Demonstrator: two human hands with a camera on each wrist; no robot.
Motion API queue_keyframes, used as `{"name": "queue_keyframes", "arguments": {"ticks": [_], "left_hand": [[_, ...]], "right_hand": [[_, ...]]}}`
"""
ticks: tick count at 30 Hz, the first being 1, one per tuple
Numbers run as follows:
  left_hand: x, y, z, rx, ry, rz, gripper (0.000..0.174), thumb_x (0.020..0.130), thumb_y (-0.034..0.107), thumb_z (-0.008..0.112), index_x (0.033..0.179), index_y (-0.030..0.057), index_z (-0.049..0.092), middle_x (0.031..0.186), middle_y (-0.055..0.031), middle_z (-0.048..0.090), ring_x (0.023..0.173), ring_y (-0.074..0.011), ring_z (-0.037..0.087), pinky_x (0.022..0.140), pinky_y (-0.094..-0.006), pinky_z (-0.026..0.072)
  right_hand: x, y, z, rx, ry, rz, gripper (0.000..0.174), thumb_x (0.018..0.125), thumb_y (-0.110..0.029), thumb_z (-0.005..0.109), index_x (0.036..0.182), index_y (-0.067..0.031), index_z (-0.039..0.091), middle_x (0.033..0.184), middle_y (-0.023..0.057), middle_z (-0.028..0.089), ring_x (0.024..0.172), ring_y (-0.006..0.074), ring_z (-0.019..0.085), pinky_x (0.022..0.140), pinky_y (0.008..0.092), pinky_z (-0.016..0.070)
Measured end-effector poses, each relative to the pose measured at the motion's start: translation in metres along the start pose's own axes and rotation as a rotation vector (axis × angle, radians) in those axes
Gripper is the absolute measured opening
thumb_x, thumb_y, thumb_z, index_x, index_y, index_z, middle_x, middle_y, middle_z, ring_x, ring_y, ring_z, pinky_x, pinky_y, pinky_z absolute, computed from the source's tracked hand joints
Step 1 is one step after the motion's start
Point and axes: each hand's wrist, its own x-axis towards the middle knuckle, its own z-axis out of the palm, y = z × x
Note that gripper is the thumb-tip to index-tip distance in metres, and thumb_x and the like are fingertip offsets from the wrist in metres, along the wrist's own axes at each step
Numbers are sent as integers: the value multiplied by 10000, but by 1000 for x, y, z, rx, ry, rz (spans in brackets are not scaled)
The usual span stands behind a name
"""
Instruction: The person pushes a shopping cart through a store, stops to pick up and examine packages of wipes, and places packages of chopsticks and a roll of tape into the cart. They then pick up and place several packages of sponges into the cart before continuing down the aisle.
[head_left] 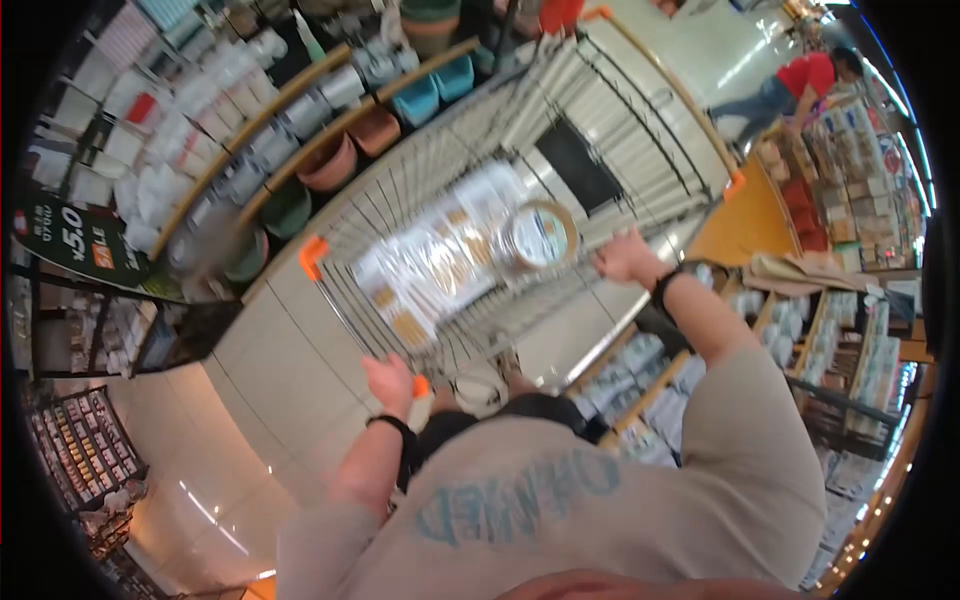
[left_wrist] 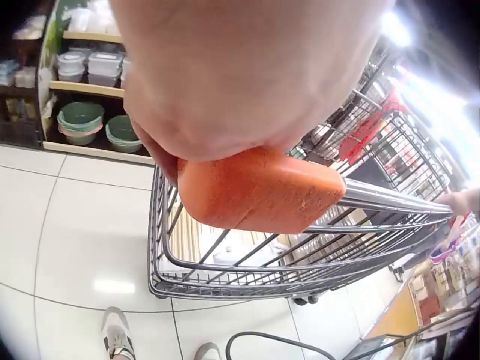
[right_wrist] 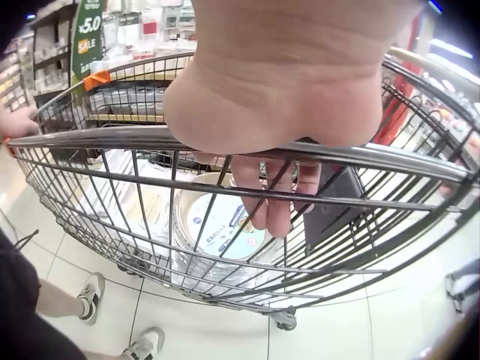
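Note:
My left hand (head_left: pixel 390 385) grips an orange corner piece (left_wrist: pixel 259 195) of a wire shopping cart (right_wrist: pixel 90 140); most of its fingers are hidden in the left wrist view. On the cart's long side, my right hand (head_left: pixel 628 258) holds the metal rim, palm over the top and fingers hanging down inside the wires. Inside the cart lie plastic-wrapped packs (head_left: pixel 440 265) in white and tan. Beside them sits a round tub (head_left: pixel 541 236) in clear wrap, with a pale printed label. A dark panel (head_left: pixel 578 168) is fixed to the wires farther along.
Shelves with plastic tubs (head_left: pixel 325 160) and boxes line the aisle at the left, near a sale sign (head_left: pixel 75 240). More goods (head_left: pixel 640 365) stand at the right. A person in red (head_left: pixel 805 80) bends over a shelf at the far right. Pale tiles (head_left: pixel 275 345) cover the floor.

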Motion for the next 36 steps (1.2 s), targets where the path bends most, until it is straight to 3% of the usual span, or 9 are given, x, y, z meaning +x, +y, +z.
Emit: {"name": "queue_keyframes", "arguments": {"ticks": [2,7,13,17,19,20,26,30,36], "left_hand": [[1,2,-5,48,-48,-27,338,857,210,611,1025,-41,460,875,-298,641,843,-490,628,778,-545,494],[6,1,-8,98,-108,-26,355,851,215,622,1014,-48,448,846,-304,636,804,-486,634,739,-539,510],[26,5,-14,96,-166,-42,373,841,206,608,1049,-57,444,917,-322,631,869,-498,627,782,-552,498],[-12,-12,40,5,-191,60,386,847,207,593,1065,-72,439,977,-342,610,889,-509,619,794,-545,494],[-27,26,37,19,-283,-27,401,853,185,597,1095,-88,430,993,-340,602,910,-501,621,802,-538,492],[-30,8,55,34,-317,20,400,860,171,596,1107,-92,426,982,-334,604,916,-498,623,801,-536,492],[-45,27,57,-60,-357,56,378,885,146,593,1115,-99,421,982,-327,614,921,-489,630,800,-532,495],[-56,-6,91,-115,-371,23,360,892,143,589,1106,-94,423,974,-324,626,884,-469,654,782,-524,523],[-101,85,55,-130,-441,-113,361,905,139,561,1131,-75,379,878,-269,646,683,-362,701,546,-442,593]], "right_hand": [[-13,-3,1,64,-24,-9,530,951,-482,352,1150,-155,718,1319,95,602,1251,309,512,1039,574,352],[-25,-7,15,208,27,19,500,948,-518,362,1078,-215,737,1027,131,715,1028,349,649,915,472,496],[-26,-15,-3,211,21,52,499,926,-534,407,1004,-177,747,1005,141,715,962,357,663,828,490,525],[-37,21,59,281,58,172,505,900,-530,414,900,-155,752,922,110,727,864,349,683,706,481,541],[-36,37,87,384,174,305,498,808,-557,513,877,-129,758,879,135,730,837,349,696,697,465,552],[-40,41,86,451,4,350,467,752,-520,531,900,-144,764,946,131,737,876,308,706,738,435,556],[-72,51,80,386,50,284,449,819,-476,530,938,-113,767,954,114,738,938,298,695,810,418,538],[-101,50,99,435,116,292,439,817,-480,533,956,-138,771,970,104,736,950,288,690,796,419,536],[-101,77,123,445,169,300,408,840,-437,515,930,-128,766,940,116,735,915,298,695,765,425,536]]}}
